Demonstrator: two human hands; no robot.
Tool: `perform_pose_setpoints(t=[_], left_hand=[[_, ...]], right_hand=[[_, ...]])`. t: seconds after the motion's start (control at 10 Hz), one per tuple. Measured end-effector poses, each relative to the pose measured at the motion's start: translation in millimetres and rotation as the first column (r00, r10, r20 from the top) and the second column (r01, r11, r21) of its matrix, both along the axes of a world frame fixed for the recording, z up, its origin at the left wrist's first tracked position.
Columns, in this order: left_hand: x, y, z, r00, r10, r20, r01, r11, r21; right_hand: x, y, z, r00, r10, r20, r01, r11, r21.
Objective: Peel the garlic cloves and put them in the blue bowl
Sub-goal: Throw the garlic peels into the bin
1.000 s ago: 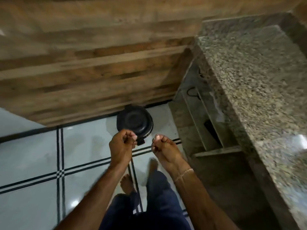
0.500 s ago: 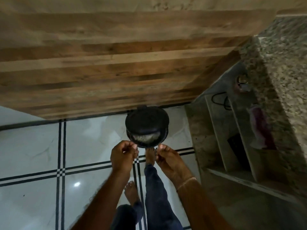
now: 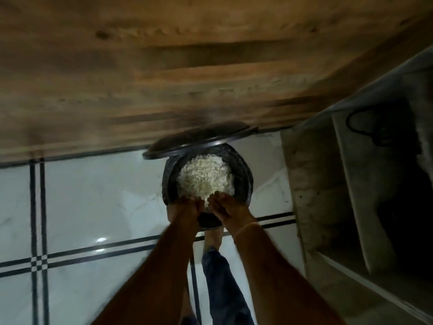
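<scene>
Garlic skins (image 3: 205,177) heap in the open bin (image 3: 246,181) beneath left hand (image 3: 185,208) and right hand (image 3: 230,208), each grip blurred beyond telling

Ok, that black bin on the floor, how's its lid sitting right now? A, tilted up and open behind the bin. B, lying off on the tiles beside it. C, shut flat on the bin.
A: the lid stands tilted up at the back of the black bin, leaving the pale scraps inside in plain view.
</scene>
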State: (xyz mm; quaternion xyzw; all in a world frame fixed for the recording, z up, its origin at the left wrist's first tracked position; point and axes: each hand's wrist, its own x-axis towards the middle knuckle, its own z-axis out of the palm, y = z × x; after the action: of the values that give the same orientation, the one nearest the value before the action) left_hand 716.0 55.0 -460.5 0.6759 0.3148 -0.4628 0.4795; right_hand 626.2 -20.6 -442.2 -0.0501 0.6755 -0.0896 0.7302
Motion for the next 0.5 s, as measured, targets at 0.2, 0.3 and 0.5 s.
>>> perform_pose_setpoints(t=[0.2, 0.3, 0.5], left_hand=[[-7, -11, -29, 1.0, 0.023, -0.004, -0.023, 0.996, 0.081], [-13, -24, -20, 0.989, -0.085, 0.123, 0.078, 0.995, 0.061], [-33, -17, 0, 0.768, -0.562, 0.307, 0.566, 0.82, 0.086]], right_hand=[[5, -13, -23, 0.978, 0.169, -0.122, -0.166, 0.986, 0.032], [12, -17, -13, 0.951, 0.275, -0.139, -0.271, 0.961, 0.047], [13, -18, -11, 0.986, 0.163, 0.046, -0.166, 0.985, 0.052]])
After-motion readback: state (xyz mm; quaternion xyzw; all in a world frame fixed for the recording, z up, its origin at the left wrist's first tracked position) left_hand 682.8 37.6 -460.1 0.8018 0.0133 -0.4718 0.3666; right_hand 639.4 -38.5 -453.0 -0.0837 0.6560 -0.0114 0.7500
